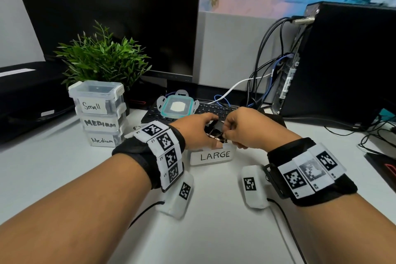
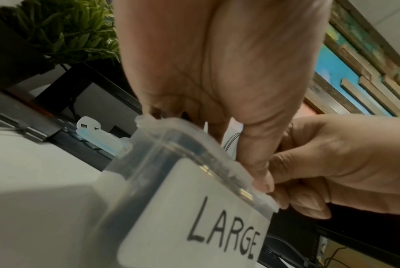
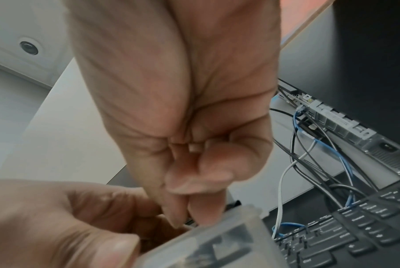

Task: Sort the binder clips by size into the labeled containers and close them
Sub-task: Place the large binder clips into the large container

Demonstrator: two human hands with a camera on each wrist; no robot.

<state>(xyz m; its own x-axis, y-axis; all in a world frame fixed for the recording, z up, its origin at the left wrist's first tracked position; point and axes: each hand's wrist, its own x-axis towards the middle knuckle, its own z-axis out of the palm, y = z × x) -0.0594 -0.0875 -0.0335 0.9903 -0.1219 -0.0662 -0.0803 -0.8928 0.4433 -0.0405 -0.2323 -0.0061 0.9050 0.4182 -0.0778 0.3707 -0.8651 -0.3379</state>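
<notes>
A: What do the fingers have hold of?

B: The right hand [image 1: 242, 128] has its fingers [image 3: 194, 208] curled, pinching the wire handles of a binder clip [image 1: 215, 133] over the open LARGE container [image 1: 211, 156]. The left hand [image 1: 196, 133] curls around the container's left side, its thumb [image 2: 258, 163] pressed on the near rim.

A: And where does that container sit?

B: On the white bench [image 1: 64, 167], near the middle, just in front of the keyboard [image 1: 212, 109]. Its teal-edged lid [image 1: 176, 106] lies on the keyboard's left end.

A: The other containers?

B: Stacked to the left, closed: Small container [image 1: 96, 96] on top, two Medium containers [image 1: 100, 130] beneath, in front of a green plant [image 1: 100, 55].
</notes>
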